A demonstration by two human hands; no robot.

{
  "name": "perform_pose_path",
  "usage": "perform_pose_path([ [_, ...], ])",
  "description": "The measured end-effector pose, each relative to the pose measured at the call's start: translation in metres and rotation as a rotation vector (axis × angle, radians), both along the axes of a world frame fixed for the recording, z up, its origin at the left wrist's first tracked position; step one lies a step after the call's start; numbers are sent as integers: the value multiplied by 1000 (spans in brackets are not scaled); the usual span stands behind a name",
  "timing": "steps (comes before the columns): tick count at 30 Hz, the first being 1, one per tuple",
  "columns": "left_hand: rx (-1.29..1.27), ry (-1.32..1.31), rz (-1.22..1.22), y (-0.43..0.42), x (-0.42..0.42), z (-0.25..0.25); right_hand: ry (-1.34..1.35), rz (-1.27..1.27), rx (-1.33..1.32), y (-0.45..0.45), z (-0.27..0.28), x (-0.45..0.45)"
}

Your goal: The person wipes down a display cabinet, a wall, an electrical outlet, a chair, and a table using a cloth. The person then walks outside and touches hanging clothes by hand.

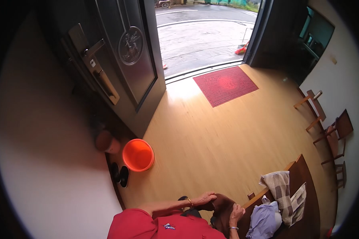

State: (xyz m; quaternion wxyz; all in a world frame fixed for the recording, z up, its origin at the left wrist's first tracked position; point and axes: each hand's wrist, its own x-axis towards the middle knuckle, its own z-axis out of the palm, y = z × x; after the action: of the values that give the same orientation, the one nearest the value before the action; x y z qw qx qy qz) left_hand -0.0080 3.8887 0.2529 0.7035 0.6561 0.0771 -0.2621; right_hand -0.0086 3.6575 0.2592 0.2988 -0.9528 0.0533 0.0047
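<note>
A piece of dark brown fabric (224,207), perhaps a garment, is stretched between my two hands low in the view. My left hand (206,198), with a gold-coloured bracelet at the wrist, has its fingers closed on the fabric's left upper edge. On the other side my right hand (237,214), wearing a silver bracelet, grips the same fabric near a wooden bench (305,169). Beside my right hand, a pale lavender cloth (263,221) lies bunched on the bench. A brown-and-cream checked cloth (278,187) lies just beyond it.
An orange bucket (138,155) stands on the floor at left, by dark shoes (124,176) and a reddish-brown pot (107,142). A dark door (119,59) stands open onto wet pavement. A red mat (226,86) lies inside the threshold. Wooden chairs (335,137) line the right wall.
</note>
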Motion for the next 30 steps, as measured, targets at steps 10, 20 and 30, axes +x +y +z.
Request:
perform_pose_path([
  [10, -236, 62, -433, 3, 32, 84, 608, -288, 1519, 54, 11, 14],
  [20, 340, -69, -477, 27, 107, -2, 425, -608, 1245, 71, -10, 63],
  [30, 235, 119, 1089, 325, 131, -5, 574, -466, 1074, 81, -29, 186],
])
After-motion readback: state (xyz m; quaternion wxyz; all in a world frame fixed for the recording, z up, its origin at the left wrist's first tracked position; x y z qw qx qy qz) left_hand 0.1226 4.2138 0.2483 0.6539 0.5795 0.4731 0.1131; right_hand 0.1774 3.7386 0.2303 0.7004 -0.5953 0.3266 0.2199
